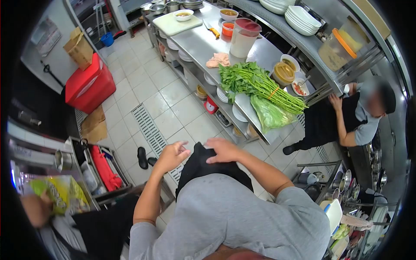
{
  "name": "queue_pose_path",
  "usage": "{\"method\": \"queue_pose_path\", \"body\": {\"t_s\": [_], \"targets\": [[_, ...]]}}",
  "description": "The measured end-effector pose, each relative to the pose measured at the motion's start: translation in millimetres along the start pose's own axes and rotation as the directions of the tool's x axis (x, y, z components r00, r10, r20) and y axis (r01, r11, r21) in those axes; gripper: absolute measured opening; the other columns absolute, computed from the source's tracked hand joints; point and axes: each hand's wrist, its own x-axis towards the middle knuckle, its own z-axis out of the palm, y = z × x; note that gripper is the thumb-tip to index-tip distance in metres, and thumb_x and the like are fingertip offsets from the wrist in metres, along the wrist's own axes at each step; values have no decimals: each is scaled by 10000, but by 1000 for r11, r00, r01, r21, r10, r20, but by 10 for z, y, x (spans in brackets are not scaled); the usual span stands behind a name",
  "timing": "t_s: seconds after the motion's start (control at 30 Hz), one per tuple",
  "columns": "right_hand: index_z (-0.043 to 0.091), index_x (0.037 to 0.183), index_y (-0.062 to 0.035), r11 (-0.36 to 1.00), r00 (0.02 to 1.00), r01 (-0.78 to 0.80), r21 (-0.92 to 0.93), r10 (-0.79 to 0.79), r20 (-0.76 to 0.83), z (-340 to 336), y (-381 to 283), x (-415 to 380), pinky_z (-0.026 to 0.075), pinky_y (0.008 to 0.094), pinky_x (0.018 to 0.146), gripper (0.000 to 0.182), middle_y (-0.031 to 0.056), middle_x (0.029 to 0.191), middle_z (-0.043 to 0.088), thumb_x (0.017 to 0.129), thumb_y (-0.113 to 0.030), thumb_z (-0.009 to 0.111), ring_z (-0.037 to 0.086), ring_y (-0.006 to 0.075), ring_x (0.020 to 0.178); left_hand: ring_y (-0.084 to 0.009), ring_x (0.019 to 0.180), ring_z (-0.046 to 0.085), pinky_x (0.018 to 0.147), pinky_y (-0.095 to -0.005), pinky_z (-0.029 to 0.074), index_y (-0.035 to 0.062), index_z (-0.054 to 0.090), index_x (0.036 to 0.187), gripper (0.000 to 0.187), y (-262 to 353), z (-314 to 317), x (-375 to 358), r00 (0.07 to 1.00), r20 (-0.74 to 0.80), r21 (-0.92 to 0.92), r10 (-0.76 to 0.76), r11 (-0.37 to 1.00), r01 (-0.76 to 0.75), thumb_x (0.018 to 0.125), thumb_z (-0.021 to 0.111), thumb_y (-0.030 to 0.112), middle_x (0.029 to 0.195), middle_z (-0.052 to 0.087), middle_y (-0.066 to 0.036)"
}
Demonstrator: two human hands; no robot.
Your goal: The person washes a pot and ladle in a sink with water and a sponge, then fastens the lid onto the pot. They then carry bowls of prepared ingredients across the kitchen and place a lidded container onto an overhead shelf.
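Observation:
My left hand (174, 156) is raised at the left of my waist, its fingers apart and nothing in it. Beside the black cloth (200, 164) at my waist is my right hand (222, 150), fingers spread, holding nothing I can see. Ahead, leafy green stalks (268, 86) tied with an orange band lie on the metal counter (203, 56), next to a green plastic bag (268, 113). A pink cloth (219, 60) and a large clear container (245, 38) are behind them.
A knife (211, 29) and a white cutting board (178, 22) are farther along the counter. One person (368, 108) stands at the right, another (95, 225) at the lower left. A red box (91, 82) is on the tiled floor (173, 102).

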Motion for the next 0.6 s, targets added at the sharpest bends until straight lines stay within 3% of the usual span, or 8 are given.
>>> {"method": "queue_pose_path", "body": {"t_s": [0.03, 0.13, 0.2, 0.27, 0.33, 0.4, 0.5, 0.6], "targets": [[640, 1192, -12, 999, 989, -29, 32, 34, -142, -110, 168, 114, 450, 462, 997, 622, 222, 1235, 636, 743, -414, 793, 605, 385, 1128, -175, 791, 686, 739, -303, 540, -37, 574, 1308, 487, -32, -152, 177, 999, -12, -99, -45, 994, 43, 908, 700, 211, 904, 709, -119], [560, 1323, -21, 996, 891, -52, 70, 78, -448, -848, 677, 651, 429, 421, 1069, 706, 185, 1321, 601, 761, -364, 815, 556, 341, 1247, -123, 809, 654, 736, -269, 526, -74, 514, 1354, 547, -92, -513, 749, 999, -22, -105, -38, 994, 35, 917, 703, 195, 938, 687, -93], [574, 1298, -22, 984, 743, -156, 88, 176, -646, -1493, 964, 1091, 455, 428, 1033, 670, 189, 1278, 624, 760, -331, 827, 587, 340, 1200, -124, 813, 652, 739, -270, 525, -73, 506, 1362, 551, -259, -671, 1096, 999, -19, -117, -38, 993, 36, 920, 699, 193, 952, 686, -99], [598, 1256, -17, 948, 576, -316, -44, 154, -803, -2079, 1401, 1529, 507, 425, 946, 647, 184, 1169, 680, 758, -358, 831, 655, 324, 1076, -124, 836, 646, 762, -271, 520, -79, 492, 1374, 563, -358, -844, 1443, 996, -15, -162, -89, 983, 85, 927, 694, 197, 964, 682, -100], [654, 1178, -6, 913, 414, -333, 238, 368, -833, -2633, 1903, 1950, 535, 428, 835, 637, 174, 1021, 711, 748, -450, 811, 686, 321, 930, -126, 844, 644, 778, -273, 516, -82, 480, 1383, 579, -405, -1025, 1650, 992, -20, -178, -127, 977, 121, 927, 696, 203, 970, 682, -94], [704, 1075, -1, 773, 272, -376, 511, 619, -737, -3037, 2381, 2262, 549, 402, 782, 623, 159, 946, 731, 739, -516, 800, 707, 291, 873, -134, 858, 646, 799, -276, 511, -77, 466, 1398, 602, -468, -1232, 1876, 984, -2, -277, -180, 945, 172, 936, 692, 235, 989, 685, -89], [720, 1022, 13, 651, 220, -520, 553, 727, -650, -3085, 2858, 2724, 548, 376, 795, 652, 174, 978, 734, 707, -550, 813, 712, 282, 901, -141, 866, 651, 786, -273, 510, -74, 467, 1399, 605, -539, -1521, 2183, 962, 0, -326, -274, 909, 259, 946, 681, 263, 998, 690, -97], [703, 1064, 30, 721, 233, -433, 541, 669, -706, -2909, 3048, 3143, 550, 360, 795, 641, 180, 1001, 734, 760, -528, 786, 716, 276, 899, -167, 875, 671, 768, -286, 517, -44, 445, 1423, 593, -814, -1787, 2465, 955, 56, -333, -292, 896, 293, 975, 624, 301, 1041, 702, -118]]}}
